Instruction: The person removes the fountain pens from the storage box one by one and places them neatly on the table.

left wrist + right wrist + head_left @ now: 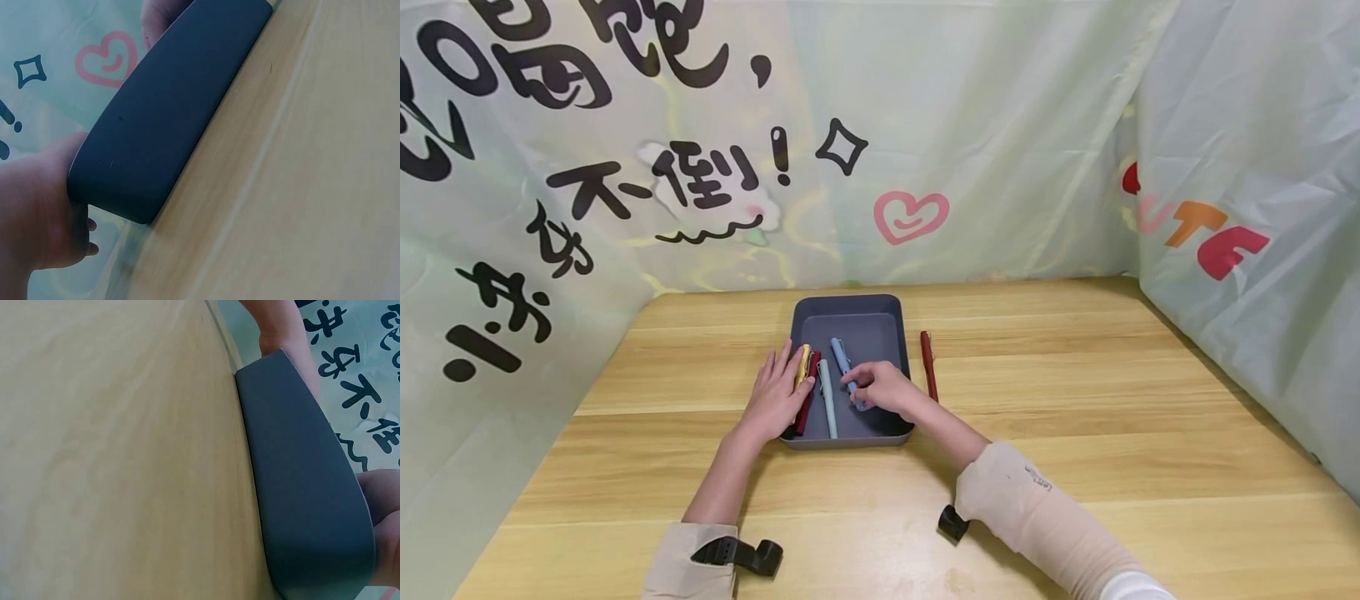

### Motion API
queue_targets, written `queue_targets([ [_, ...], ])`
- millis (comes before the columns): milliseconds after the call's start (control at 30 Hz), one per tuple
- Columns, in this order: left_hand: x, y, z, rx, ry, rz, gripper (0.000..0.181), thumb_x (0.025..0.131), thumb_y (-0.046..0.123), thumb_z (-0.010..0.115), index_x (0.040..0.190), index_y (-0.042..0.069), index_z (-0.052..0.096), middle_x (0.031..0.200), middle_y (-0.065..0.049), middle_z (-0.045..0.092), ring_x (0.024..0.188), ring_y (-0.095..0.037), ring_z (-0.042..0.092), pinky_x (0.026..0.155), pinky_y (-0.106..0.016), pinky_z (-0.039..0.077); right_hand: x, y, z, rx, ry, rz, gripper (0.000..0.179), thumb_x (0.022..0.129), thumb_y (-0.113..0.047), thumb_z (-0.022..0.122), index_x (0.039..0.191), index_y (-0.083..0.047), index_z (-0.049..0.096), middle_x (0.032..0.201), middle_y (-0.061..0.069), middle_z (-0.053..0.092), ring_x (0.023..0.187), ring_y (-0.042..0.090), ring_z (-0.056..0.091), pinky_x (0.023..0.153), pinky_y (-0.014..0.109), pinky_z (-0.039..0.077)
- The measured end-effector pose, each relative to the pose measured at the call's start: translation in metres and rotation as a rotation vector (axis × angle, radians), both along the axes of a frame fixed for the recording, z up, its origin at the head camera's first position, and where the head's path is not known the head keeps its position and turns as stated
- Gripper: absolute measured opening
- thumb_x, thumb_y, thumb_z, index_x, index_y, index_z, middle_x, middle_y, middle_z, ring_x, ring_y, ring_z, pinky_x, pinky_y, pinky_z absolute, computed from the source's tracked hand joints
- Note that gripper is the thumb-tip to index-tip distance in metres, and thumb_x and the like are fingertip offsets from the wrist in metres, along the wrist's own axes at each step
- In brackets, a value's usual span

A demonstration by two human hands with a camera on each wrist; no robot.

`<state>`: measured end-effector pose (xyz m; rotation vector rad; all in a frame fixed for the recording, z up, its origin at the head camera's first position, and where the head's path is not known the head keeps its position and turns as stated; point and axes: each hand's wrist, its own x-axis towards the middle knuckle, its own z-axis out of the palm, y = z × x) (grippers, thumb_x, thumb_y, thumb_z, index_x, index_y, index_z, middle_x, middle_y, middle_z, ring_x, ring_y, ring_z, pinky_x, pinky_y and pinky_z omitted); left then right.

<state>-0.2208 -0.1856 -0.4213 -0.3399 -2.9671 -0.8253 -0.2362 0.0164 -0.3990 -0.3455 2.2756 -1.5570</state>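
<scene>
A dark grey tray (850, 305) holds several pens. My left hand (772, 398) lies over its left rim with fingers stretched forward, touching a yellow pen (805, 358) and a dark red pen (806, 408) along that side. Beside them lies a pale blue-green pen (827, 400). Inside the tray's right half, my right hand (880, 387) pinches a blue pen (839, 353), with thumb and fingers bent around its middle. The wrist views show the tray's outer front wall (156, 112), which hides the pens; the left hand (37, 206) is at one corner.
Another dark red pen (928, 367) lies on the wooden table (1075, 400), just right of the tray and close to the right forearm. Printed cloth (1015, 167) encloses the table at the back and sides. Each forearm wears a black wrist camera (767, 557).
</scene>
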Motion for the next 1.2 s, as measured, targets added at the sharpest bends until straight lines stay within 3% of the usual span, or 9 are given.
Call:
queue_targets([
  [600,0.0,0.001,0.001,0.001,0.003,0.0,0.058,0.098,0.032,0.038,0.146,0.004,0.02,0.152,-0.014,0.003,0.135,-0.04,-0.002,0.104,-0.056,0.004,0.005,0.009,0.018,0.021,0.072,-0.018,0.027,0.081,0.007,0.063,0.108,0.002,0.064,0.097,0.015,0.058,0.07,0.02,0.062,0.066,0.033,0.053],
  [1033,-0.001,0.001,0.0,-0.002,0.008,-0.011,0.058,0.099,0.031,0.038,0.146,0.003,0.019,0.152,-0.015,0.003,0.134,-0.041,-0.003,0.104,-0.057,0.004,0.013,0.035,0.037,0.005,0.107,-0.025,0.03,0.082,0.006,0.061,0.112,0.002,0.062,0.104,0.015,0.057,0.078,0.018,0.061,0.072,0.034,0.052],
  [1200,-0.001,0.0,-0.001,-0.004,0.007,-0.008,0.058,0.098,0.032,0.037,0.146,0.004,0.019,0.152,-0.014,0.002,0.135,-0.04,-0.003,0.104,-0.057,0.004,0.014,0.048,0.041,-0.028,0.102,-0.03,0.031,0.082,0.008,0.059,0.113,0.003,0.061,0.104,0.019,0.055,0.084,0.028,0.061,0.075,0.037,0.052],
])
